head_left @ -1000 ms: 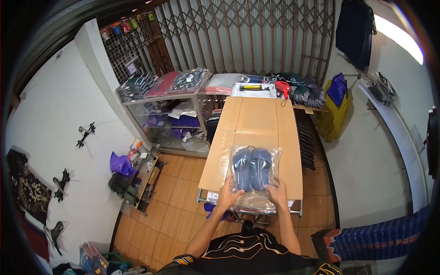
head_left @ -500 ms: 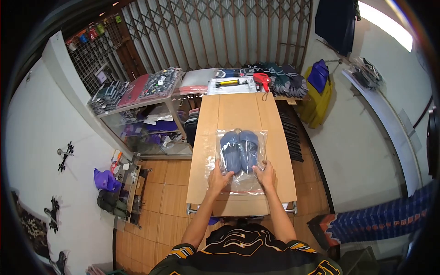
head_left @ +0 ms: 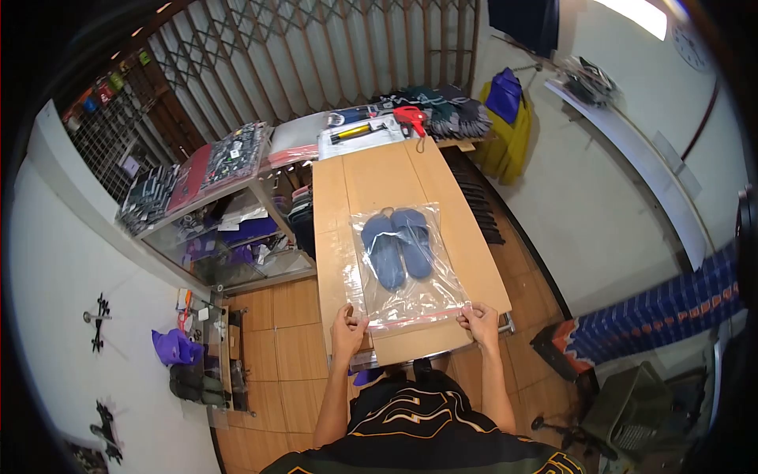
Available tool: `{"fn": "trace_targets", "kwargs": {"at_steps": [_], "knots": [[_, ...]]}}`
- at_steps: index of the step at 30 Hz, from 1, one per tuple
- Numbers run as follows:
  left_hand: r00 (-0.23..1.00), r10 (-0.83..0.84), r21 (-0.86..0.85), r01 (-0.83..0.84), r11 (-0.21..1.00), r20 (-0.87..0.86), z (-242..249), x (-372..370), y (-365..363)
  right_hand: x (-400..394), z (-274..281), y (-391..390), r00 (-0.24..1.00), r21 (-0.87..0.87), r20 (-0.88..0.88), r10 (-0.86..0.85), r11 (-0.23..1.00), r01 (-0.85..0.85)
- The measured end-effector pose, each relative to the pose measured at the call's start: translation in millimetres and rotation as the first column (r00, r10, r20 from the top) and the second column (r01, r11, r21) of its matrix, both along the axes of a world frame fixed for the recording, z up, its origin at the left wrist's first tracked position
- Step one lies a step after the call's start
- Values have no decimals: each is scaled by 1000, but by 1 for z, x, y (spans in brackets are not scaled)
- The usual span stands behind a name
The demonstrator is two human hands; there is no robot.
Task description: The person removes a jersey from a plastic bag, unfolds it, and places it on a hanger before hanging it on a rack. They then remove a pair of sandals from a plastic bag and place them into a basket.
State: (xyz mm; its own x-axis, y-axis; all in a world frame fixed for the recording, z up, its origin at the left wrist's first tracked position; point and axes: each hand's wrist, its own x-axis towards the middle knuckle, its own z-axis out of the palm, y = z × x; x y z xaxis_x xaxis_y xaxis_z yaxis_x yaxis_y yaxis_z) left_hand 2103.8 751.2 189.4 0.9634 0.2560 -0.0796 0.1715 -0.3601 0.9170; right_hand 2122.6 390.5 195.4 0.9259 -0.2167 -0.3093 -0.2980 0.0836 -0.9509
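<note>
A clear plastic zip bag (head_left: 426, 296) lies flat on the cardboard-covered table (head_left: 371, 178), with a pair of blue slippers (head_left: 397, 245) inside it. A red seal strip runs along the bag's near edge. My left hand (head_left: 348, 330) pinches the left end of that strip. At the strip's right end my right hand (head_left: 481, 323) pinches the other corner. Both hands sit at the table's near edge.
A yellow pump (head_left: 353, 132) and a red tool (head_left: 410, 118) lie at the table's far end, beside folded dark clothes (head_left: 442, 110). A glass display case (head_left: 213, 229) with packaged goods stands to the left. A folding metal gate (head_left: 316, 55) closes the back.
My hands slid from the slippers' lower ends out to the two corners of the bag's near edge. The view shifted, and the bag now lies slightly turned on the table.
</note>
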Motion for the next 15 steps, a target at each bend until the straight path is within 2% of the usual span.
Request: {"fn": "trace_targets", "kwargs": {"at_steps": [3,6,9,12,15], "knots": [[969,21,169,-64,984,246,22,-8,-15,-15,11,20,990,188,-17,-138,972,139],[888,-99,352,-74,933,449,43,-2,-40,-22,9,35,975,215,-23,-223,951,222],[899,-244,91,227,970,365,77,-3,-84,-25,13,42,967,179,-26,-254,950,254],[763,-518,110,520,847,386,60,15,-117,-21,1,46,964,167,3,-267,950,263],[668,-630,173,619,766,396,55,28,-145,-18,-1,47,966,91,18,-258,963,256]]}}
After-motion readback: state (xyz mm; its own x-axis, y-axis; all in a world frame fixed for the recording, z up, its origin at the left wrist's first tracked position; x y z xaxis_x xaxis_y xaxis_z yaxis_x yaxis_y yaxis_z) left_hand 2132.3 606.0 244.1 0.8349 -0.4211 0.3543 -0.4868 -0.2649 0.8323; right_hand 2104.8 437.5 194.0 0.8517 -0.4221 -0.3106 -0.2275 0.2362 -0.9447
